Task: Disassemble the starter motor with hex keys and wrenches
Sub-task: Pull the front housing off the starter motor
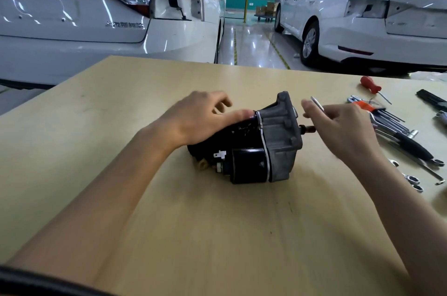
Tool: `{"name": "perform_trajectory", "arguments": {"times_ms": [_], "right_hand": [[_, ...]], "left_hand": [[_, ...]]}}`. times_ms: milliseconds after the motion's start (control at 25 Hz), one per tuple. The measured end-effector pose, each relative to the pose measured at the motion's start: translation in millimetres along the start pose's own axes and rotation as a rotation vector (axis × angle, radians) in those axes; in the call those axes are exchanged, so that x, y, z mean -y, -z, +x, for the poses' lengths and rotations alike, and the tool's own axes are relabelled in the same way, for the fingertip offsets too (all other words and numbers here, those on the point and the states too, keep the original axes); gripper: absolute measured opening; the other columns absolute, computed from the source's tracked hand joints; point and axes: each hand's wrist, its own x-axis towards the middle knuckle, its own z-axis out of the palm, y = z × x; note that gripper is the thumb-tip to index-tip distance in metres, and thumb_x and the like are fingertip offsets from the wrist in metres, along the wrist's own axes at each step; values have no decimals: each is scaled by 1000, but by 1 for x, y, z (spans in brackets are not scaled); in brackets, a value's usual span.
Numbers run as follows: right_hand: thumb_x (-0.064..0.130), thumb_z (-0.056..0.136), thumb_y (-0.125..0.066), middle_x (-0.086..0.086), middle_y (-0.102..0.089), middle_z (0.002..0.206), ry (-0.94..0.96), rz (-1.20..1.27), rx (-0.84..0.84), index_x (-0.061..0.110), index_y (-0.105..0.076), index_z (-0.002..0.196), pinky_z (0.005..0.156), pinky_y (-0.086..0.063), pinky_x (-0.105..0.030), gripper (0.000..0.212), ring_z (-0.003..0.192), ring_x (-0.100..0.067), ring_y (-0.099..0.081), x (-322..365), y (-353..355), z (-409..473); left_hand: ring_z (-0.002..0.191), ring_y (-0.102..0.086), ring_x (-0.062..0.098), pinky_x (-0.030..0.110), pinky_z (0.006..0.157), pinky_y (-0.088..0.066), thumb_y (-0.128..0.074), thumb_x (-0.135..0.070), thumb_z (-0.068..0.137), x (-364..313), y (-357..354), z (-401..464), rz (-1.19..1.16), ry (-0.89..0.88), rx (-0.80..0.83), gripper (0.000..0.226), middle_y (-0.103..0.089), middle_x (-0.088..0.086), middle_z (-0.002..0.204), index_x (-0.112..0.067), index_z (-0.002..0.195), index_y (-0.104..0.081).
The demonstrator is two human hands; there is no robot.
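1. While braced on the wooden table (169, 235) by the left hand (200, 119), lies on its side mid-table: starter motor (251, 148), still fully assembled, so judged an early step, a fastener at the gear-end housing (281, 136) about to be loosened.
2. Left hand: fingers relaxed and spread, palm resting on the black body (244, 165), pressing down rather than curling round it.
3. Right hand (346, 131): fingers closed on a slim hex key (317, 103), held just beside the housing face, tip not visibly seated in any bolt.
4. Next move, as a judgement: calls for guiding the key's tip squarely into a bolt head on the housing, then steady downward pressure from the left hand against the turning force.
5. Long axis: runs left to right across the table, slightly tilted; grey housing and shaft stub (307, 129) point right, toward the spare hex keys (384, 117) and wrenches (411, 178); terminal end points left.
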Motion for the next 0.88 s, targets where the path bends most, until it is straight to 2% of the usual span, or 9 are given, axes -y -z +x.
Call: {"name": "perform_trajectory", "arguments": {"times_ms": [80,160,280,400,480,680,800,880], "right_hand": [[81,76,-44,5,-65,59,-165,64,194,5,-73,85,52,-36,-27,82,50,-18,-54,-5,2,3],[91,61,-45,8,-72,77,-322,216,397,17,-74,86,51,-33,-25,84,55,-13,-59,-5,1,2],[92,53,-51,12,-71,72,-353,347,539,36,-75,73,46,-27,-22,64,54,-6,-61,0,0,1],[87,48,-58,8,-74,74,-325,357,537,40,-74,67,49,-26,-23,54,54,-8,-67,0,0,0],[81,48,-65,5,-74,74,-335,423,512,38,-76,69,42,-24,-18,49,55,-13,-69,-2,0,-1],[68,53,-71,5,-73,74,-304,634,447,33,-78,74,34,-19,-15,41,54,-11,-66,-7,-3,-2],[59,51,-77,2,-74,79,-247,748,378,28,-78,74,33,-22,-14,39,62,-14,-67,-8,-6,-1],[49,51,-80,5,-70,75,-169,781,334,24,-75,75,36,-24,-14,35,61,-12,-60,-12,-6,0]], "left_hand": [[91,-63,6,29,80,-51,-49,-88,50,14,0,-11,-64,52,-68,79,-67,-12,97,-29,100,-65],[83,-65,5,27,76,-52,-64,-80,40,23,0,-15,-163,129,26,76,-68,-12,90,-29,95,-65],[78,-68,7,25,75,-53,-81,-63,31,36,8,-12,-300,205,130,76,-73,-7,84,-23,94,-68],[72,-67,7,18,66,-52,-87,-52,36,42,5,-15,-417,171,101,64,-72,-6,77,-18,88,-71],[74,-67,7,15,66,-51,-90,-39,42,40,-4,-19,-536,127,5,57,-73,-4,80,-20,92,-70],[81,-66,14,29,69,-56,-91,-22,41,33,-10,-22,-712,70,-234,73,-70,2,92,-20,107,-59],[94,-66,23,37,82,-56,-89,-12,44,28,-7,-23,-728,17,-301,80,-68,4,101,-23,116,-55],[102,-64,22,36,92,-53,-89,-11,42,24,-2,-24,-664,-48,-340,85,-65,4,108,-23,119,-54]]}}
